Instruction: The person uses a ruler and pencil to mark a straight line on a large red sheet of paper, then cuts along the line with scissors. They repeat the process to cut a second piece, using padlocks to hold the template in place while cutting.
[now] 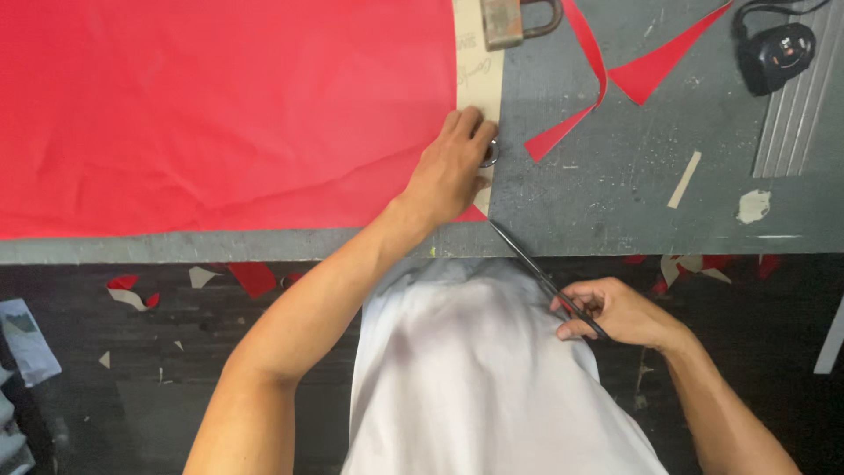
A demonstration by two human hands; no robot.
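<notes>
Left hand [450, 167] flat, grip released, pinning tan pattern strip [479, 84] on red fabric [220, 105]. Right hand [615, 312] grip clenched on scissors [536, 268], tips at fabric's corner on table [615, 176].

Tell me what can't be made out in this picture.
- Scissors: handles hidden inside the right hand, head view.
- Small metal object: mostly covered by the left hand.
- Padlock-like weight on the tan pattern strip: cut off by the top edge.
- Red fabric: runs off the left and top edges.
</notes>
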